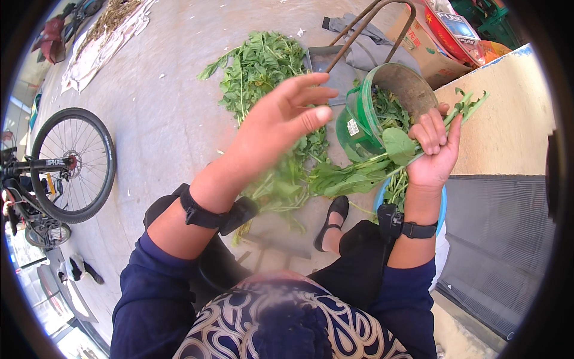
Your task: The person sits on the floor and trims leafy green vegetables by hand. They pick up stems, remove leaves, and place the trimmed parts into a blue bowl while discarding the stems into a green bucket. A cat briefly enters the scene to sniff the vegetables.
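My right hand (432, 150) grips a few leafy green stalks (358, 172). Their cut-looking stems (468, 105) poke out past my fingers, while the leaves hang down to the left. Thumb and fingers apart, my left hand (291, 112) hovers over a heap of leafy greens (262, 67) on the floor and holds nothing that I can see. Blurred greens (280, 184) lie below my left forearm. A green plastic bucket (356, 119), tilted, stands just left of my right hand with leaves (388, 107) inside. Partly hidden under my right wrist is a blue basin (441, 211) with more greens.
Beyond the bucket lie a metal dustpan (320, 56) with a rusty bent handle (370, 18), a grey garment (358, 54) and a cardboard box (417, 49). A pale board-like surface (502, 130) rises on the right. To the left stands a bicycle wheel (107, 166).
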`<state>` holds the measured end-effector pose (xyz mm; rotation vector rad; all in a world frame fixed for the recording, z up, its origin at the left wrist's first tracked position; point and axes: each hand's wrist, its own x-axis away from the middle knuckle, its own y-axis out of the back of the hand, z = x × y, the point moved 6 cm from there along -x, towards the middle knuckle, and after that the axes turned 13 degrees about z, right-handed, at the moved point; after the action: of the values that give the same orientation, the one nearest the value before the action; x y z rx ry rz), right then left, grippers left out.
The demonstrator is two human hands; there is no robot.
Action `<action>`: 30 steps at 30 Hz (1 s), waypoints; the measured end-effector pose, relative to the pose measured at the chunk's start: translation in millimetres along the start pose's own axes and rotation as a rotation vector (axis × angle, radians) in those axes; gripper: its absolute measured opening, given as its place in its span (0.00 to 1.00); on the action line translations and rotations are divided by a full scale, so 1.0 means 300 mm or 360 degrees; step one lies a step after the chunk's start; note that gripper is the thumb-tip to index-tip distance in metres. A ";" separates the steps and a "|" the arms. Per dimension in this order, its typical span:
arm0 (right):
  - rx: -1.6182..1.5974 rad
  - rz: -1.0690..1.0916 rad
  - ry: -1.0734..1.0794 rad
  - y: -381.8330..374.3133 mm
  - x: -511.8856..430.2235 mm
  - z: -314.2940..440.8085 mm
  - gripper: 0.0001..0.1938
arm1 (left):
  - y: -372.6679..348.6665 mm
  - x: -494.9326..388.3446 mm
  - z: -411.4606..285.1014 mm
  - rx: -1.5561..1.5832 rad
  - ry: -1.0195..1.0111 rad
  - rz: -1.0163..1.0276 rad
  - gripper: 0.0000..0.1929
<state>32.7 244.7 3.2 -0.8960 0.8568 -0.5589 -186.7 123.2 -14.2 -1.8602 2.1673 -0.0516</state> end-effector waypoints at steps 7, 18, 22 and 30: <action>0.0218 0.0053 -0.0025 -0.084 0.006 -0.008 0.16 | -0.212 0.064 0.227 -0.0456 0.0847 0.0979 0.26; 0.0630 -0.0118 0.0496 -0.225 0.271 0.461 0.15 | -0.196 0.047 0.224 -0.0006 0.0886 0.0709 0.11; 0.1162 -0.0397 0.0858 -0.271 0.445 0.695 0.13 | -0.171 0.028 0.253 0.0033 0.0786 0.0479 0.10; 0.2151 -0.1628 0.0859 -0.182 0.759 0.909 0.12 | -0.119 0.010 0.308 -0.0084 0.0849 0.0269 0.09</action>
<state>380.9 169.8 51.7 0.1960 0.2281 -2.0126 -131.0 128.8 -95.8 -1.8360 2.6868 -0.5138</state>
